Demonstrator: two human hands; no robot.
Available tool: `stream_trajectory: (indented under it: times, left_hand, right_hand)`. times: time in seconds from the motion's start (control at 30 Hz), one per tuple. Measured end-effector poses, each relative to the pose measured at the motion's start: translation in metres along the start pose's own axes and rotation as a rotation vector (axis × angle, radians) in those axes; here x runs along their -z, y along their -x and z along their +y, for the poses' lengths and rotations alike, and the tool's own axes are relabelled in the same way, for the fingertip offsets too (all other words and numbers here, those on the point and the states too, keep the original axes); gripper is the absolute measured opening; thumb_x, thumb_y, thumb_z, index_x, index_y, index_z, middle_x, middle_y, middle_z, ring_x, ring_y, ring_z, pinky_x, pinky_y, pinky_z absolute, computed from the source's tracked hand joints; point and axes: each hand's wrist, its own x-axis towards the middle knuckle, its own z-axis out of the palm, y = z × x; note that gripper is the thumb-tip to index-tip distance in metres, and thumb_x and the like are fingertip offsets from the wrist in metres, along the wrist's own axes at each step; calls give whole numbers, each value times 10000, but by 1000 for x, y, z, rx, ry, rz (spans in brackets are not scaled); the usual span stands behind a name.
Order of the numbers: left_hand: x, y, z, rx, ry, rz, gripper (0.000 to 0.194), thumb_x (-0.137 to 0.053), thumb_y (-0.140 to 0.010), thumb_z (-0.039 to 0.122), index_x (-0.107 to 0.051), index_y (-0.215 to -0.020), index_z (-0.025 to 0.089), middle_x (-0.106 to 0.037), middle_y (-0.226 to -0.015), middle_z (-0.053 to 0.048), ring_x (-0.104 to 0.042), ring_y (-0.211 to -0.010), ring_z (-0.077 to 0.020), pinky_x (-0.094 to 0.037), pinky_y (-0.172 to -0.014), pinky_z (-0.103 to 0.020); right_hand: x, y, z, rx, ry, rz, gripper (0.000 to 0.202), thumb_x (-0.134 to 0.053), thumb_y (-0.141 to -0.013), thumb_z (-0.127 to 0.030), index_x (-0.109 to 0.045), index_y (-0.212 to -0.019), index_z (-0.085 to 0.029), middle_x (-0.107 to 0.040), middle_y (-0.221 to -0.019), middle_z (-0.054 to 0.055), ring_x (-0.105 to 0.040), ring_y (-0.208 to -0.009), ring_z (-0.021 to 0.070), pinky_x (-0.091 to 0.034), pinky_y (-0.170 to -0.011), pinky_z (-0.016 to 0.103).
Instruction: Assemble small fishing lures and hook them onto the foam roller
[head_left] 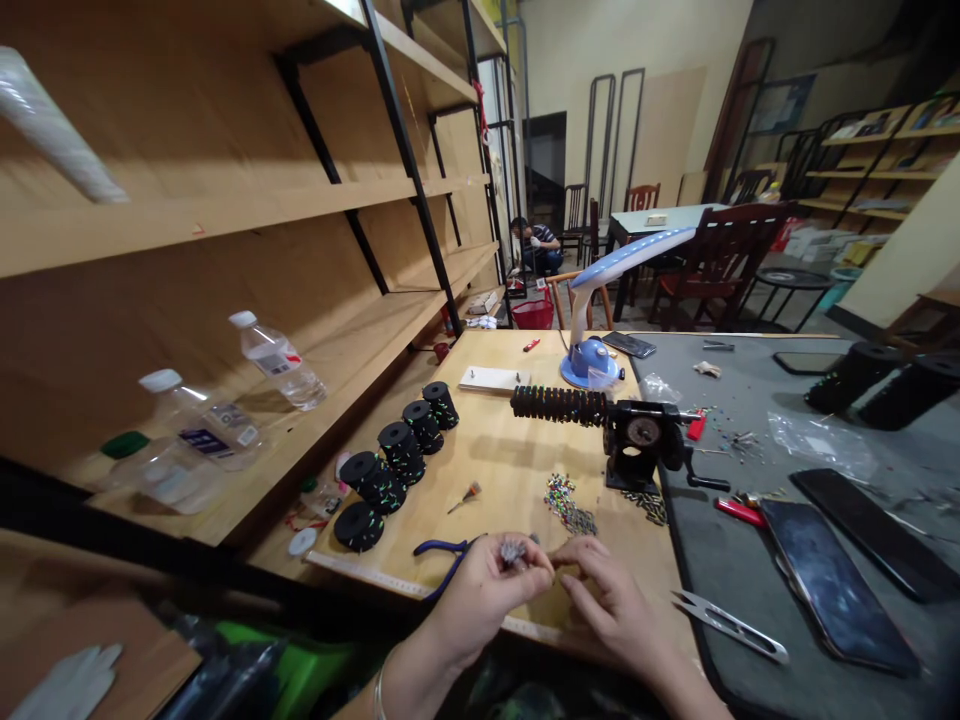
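My left hand [491, 582] is closed around a small bunch of greyish pieces [513, 553] above the table's front edge. Its thumb and forefinger meet at the tip, close to the fingers of my right hand [606, 595]. Those right fingers are bent together in a pinch; whatever is between them is too small to make out. Blue-handled pliers [442, 548] lie partly behind my left hand. Just beyond both hands are a pile of colourful beads [560, 495] and small metal pieces [580, 521]. A black crank device [641, 440] with a ridged black roll [559, 404] stands behind them.
Several black spools [403, 452] line the table's left side. A blue lamp [591, 362] stands at the back. Silver snips [731, 625] and a phone [836, 585] lie on the grey mat at right. Shelves with bottles [277, 360] rise at left. A person [536, 247] crouches far off.
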Motion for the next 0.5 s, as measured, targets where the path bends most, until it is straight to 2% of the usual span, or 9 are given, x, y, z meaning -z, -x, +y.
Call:
stream_trajectory:
  times: [0.13,0.2,0.27,0.37,0.5]
  left_hand:
    - [-4,-7,4,1,-91,-34,265,-767,-665,363,-643,-695,131,-555,-630,6,-477,-599,-114,-367,-601,-234]
    - [-5,-8,5,-3,-115,-30,276,-762,-665,373,-630,-698,134,-570,-638,1,-508,-601,-124,-392,-611,-241]
    - [-4,-9,3,-17,-152,-1,272,-759,-666,369,-625,-703,135,-583,-648,-5,-537,-625,-141,-414,-626,-249]
    - [-1,-10,-4,-37,-206,39,241,-753,-674,340,-627,-705,137,-600,-666,-11,-553,-671,-156,-428,-660,-255]
    - [9,-17,-22,-81,-233,75,225,-706,-716,352,-633,-750,141,-596,-692,-7,-543,-687,-153,-420,-677,-256]
  right_hand:
    - [1,1,-22,-147,-247,0,270,-526,-891,-353,-618,-1099,-206,-673,-1021,109,-615,-924,236,-492,-766,334]
    - [-2,2,-31,-249,-414,-14,314,-537,-886,-422,-589,-1106,-204,-679,-942,85,-622,-829,212,-497,-714,313]
    - [-6,4,-34,-315,-486,-15,326,-551,-871,-480,-591,-1017,-190,-648,-766,34,-586,-690,175,-472,-638,281]
    - [-12,5,-28,-333,-376,36,343,-561,-854,-515,-589,-781,-180,-509,-589,-34,-469,-566,129,-383,-561,248]
    - [-12,7,-14,-332,-272,143,395,-592,-811,-547,-567,-664,-181,-474,-589,-39,-435,-585,125,-347,-570,248]
